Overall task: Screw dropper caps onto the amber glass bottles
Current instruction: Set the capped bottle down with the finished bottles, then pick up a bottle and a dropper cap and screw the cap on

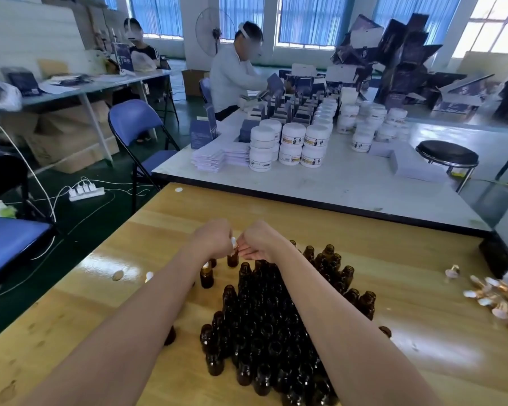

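Note:
Several open amber glass bottles stand packed together on the wooden table. At the far end of the cluster my left hand and my right hand meet over one amber bottle. A white-bulbed dropper cap sits between the fingertips of both hands, above that bottle's neck. Which hand grips the bottle itself is hidden. One capped bottle stands to the left, beside my left forearm.
A pile of gold-collared dropper caps lies at the table's right edge. A loose cap lies left of my arm. Beyond is a white table with stacked white jars; two people work further back. Blue folding chairs stand left.

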